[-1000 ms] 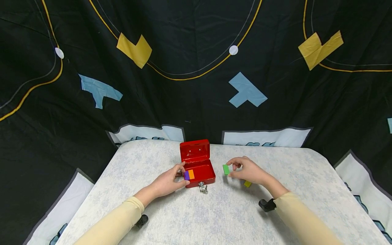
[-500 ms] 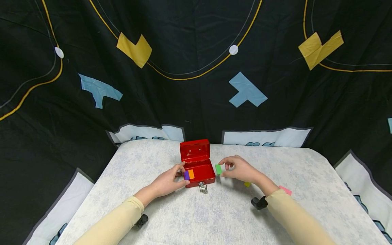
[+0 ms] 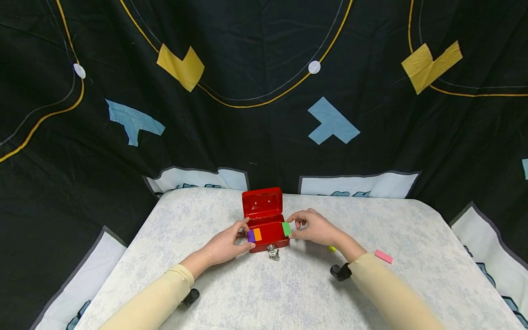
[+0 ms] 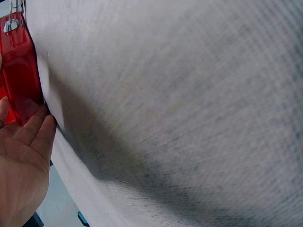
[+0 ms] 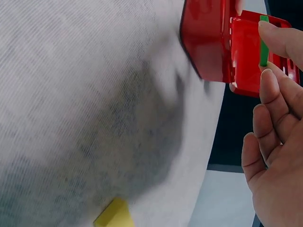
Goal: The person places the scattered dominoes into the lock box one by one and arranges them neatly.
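Note:
A small red metal cash box [image 3: 272,236] stands with its lid up and keys [image 3: 273,253] at its front lock. At the box's left end, my left hand [image 3: 224,245] has thumb and index finger at opposite edges of a purple block [image 3: 250,236]. Its other fingers touch the box's end wall in the left wrist view. An orange block [image 3: 257,234] lies against the purple one, inside the box's outline. My right hand [image 3: 315,228] pinches a green block [image 3: 286,229] between thumb and fingertips, over the box's right end. Its remaining fingers are loosely curled in the right wrist view.
A yellow block [image 3: 332,249] lies on the cloth-covered table [image 3: 305,293] beneath the right forearm. Farther right rests a pink block [image 3: 383,256]. A black curtain [image 3: 264,137] hangs behind the table.
My right hand has moved left with the green block, from beside the box to over its right end. The pink block has come into view from behind the forearm. My left hand stays still.

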`<state>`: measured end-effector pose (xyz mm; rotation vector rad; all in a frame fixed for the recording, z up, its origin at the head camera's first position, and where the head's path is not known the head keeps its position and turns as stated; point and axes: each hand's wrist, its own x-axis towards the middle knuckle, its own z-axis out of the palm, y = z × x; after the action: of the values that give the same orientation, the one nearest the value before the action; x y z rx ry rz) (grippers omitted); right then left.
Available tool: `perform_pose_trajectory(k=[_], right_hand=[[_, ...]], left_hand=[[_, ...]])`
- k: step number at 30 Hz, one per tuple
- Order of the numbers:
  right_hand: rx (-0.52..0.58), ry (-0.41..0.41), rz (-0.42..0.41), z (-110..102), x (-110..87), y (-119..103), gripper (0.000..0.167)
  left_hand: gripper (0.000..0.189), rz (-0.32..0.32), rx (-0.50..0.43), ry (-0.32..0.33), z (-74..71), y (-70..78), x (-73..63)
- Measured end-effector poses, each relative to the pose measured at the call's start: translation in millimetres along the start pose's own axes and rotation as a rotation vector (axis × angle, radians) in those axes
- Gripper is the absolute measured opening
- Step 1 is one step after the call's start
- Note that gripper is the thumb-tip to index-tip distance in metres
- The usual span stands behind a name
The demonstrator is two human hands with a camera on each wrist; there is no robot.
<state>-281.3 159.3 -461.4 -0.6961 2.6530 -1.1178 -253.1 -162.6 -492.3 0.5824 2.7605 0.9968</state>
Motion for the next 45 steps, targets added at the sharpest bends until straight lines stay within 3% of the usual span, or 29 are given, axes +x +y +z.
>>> perform_pose_trajectory(k=[10, 32, 45], right_hand=[[-0.041, -0.002, 0.023, 9.9, 11.8, -10.5, 0.036], [-0.174, 0.009, -0.083, 30.0, 36.2, -24.7, 0.034], [-0.304, 0.008, -0.058, 38.4, 44.9, -29.9, 0.038]], left_hand=[[0.041, -0.008, -0.001, 0.0, 0.2, -0.4, -0.3], [0.042, -0.022, 0.009, 0.0, -0.4, -1.6, 0.5], [0.043, -0.023, 0.0, -0.005, -0.7, -1.2, 0.1]])
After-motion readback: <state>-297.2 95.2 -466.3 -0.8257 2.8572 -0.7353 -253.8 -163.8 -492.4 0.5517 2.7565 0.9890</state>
